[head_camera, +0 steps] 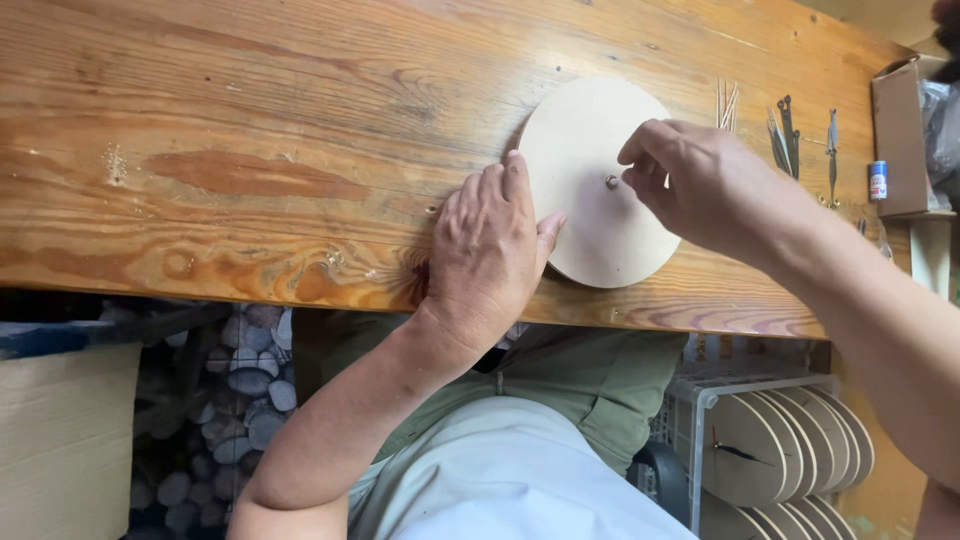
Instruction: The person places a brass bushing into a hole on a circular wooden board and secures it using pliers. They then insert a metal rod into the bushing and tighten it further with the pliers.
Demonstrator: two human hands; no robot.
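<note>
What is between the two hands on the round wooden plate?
In the head view, only bare pale wood of the round disc lies between the left hand and the right hand, whose fingertips pinch the small metal centre piece.

Left hand [490, 250] flat, right hand [700, 185] pinching

Glossy varnished orange-brown knotty wooden tabletop [250, 150], pale round matt smooth plywood disc [590, 215], small dull grey metal centre shaft [611, 182], plain brown matt cardboard box [900, 130]

Pale round wooden disc [590, 150], flat, metal centre shaft [611, 182]
</note>
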